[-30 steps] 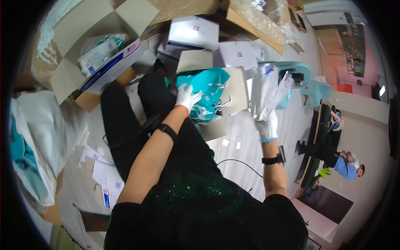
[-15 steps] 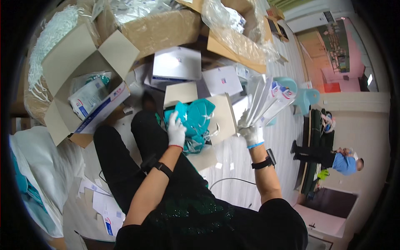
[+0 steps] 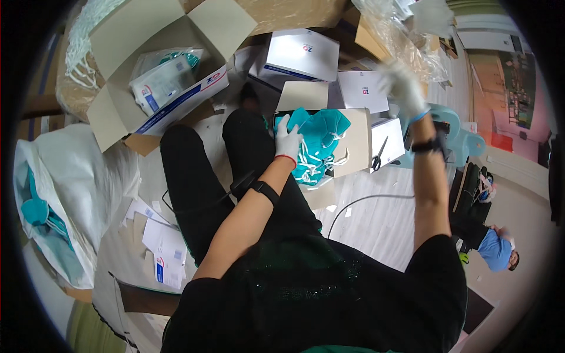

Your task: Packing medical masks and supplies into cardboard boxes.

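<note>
My left hand point(image 3: 288, 141), in a white glove, lies on a pile of teal face masks point(image 3: 321, 132) with white straps; its fingers are stretched out over them. The masks fill an open carton point(image 3: 353, 141) in front of my knees. My right hand point(image 3: 403, 88), also gloved, is raised to the far right, beside a large carton lined with clear plastic point(image 3: 406, 41). Motion smears its fingers, so its grip cannot be made out. A pale, blurred, see-through shape point(image 3: 432, 17) shows beyond that hand, apart from it.
Black scissors point(image 3: 379, 154) rest on a white box right of the masks. Closed white boxes point(image 3: 303, 53) stand behind. An open carton point(image 3: 182, 100) with bagged packs is at the far left, a white sack point(image 3: 88, 182) nearer. A light-blue plastic stool point(image 3: 465, 141) and a person point(image 3: 497, 250) are at right.
My right hand has swung up and away to the far right; the bunch of clear packets it held no longer shows in it. The left hand stays on the masks. The view has shifted.
</note>
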A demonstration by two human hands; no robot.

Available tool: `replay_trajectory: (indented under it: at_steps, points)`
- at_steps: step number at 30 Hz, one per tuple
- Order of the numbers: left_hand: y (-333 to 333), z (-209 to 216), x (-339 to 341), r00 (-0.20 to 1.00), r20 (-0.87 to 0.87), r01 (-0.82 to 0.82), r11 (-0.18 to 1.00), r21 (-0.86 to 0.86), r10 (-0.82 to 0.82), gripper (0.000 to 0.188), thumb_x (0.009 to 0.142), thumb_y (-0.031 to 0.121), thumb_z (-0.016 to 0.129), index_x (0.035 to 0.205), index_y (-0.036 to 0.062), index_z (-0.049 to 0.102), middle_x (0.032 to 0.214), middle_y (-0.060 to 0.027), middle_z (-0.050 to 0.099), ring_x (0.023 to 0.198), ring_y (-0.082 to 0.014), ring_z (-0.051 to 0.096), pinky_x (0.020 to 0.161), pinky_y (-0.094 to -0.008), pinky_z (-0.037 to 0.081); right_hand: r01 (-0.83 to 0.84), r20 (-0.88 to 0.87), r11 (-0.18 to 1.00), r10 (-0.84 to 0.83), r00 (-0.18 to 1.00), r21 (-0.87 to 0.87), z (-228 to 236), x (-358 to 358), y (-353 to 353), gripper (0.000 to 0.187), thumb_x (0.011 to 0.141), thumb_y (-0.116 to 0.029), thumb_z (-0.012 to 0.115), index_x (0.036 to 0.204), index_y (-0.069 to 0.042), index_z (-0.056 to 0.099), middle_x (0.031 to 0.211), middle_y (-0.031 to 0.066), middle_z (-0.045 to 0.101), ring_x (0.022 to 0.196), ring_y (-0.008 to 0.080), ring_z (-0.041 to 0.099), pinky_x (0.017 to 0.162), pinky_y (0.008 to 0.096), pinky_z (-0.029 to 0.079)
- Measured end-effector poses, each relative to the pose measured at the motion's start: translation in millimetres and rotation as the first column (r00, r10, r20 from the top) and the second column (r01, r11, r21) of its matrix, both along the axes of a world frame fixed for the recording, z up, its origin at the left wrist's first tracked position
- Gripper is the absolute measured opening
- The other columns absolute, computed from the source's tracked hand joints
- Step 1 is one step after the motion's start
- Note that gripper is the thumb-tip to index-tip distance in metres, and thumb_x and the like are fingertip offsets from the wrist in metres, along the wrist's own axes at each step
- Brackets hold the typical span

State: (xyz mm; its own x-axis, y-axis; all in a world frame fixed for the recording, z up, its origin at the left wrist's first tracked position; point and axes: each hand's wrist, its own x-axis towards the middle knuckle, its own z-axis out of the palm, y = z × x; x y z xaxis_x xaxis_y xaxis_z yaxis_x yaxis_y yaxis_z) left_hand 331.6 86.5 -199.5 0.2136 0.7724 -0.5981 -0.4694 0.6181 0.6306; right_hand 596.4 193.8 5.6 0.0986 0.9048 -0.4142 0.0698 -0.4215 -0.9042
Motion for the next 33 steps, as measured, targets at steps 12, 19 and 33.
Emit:
replay_trajectory:
  at_steps: [12, 19, 33]
  points:
    - [-33, 34, -4, 0.765, -0.584, 0.483, 0.841, 0.243, -0.271, 0.045, 0.081, 0.005, 0.056, 0.125, 0.0067, 0.05, 0.111, -0.023, 0.062, 0.105, -0.0281, 0.062, 0.087, -0.0423, 0.05, -0.396, 0.797, 0.763, 0.593, 0.115, -0.511, -305, -88, -193, 0.078, 0.081, -0.035, 0.061, 0.149, -0.018, 0.026, 0.151, 0.0271, 0.021, 0.138, 0.0527, 0.018, 0.112, 0.0573, 0.022]
    - [45, 168, -172, 0.853, -0.522, 0.346, 0.752, 0.561, -0.003, 0.028, 0.085, -0.003, 0.056, 0.113, 0.0012, 0.058, 0.096, -0.0105, 0.066, 0.088, -0.0158, 0.066, 0.075, -0.0281, 0.053, -0.404, 0.595, 0.638, 0.766, 0.243, -0.656, -203, -144, -131, 0.108, 0.069, -0.065, 0.069, 0.148, -0.007, 0.023, 0.142, 0.0238, 0.037, 0.129, 0.0414, 0.042, 0.102, 0.0456, 0.04]
    - [262, 64, -285, -0.551, -0.834, 0.644, 0.619, -0.45, -0.033, 0.034, 0.081, 0.015, 0.058, 0.114, 0.0069, 0.061, 0.111, -0.0172, 0.065, 0.11, -0.031, 0.06, 0.091, -0.0434, 0.048, -0.432, 0.844, 0.898, 0.297, 0.447, -0.088, -125, -157, -168, 0.047, 0.079, -0.024, 0.071, 0.119, -0.004, 0.055, 0.109, 0.0176, 0.062, 0.098, 0.0359, 0.061, 0.086, 0.0427, 0.049]
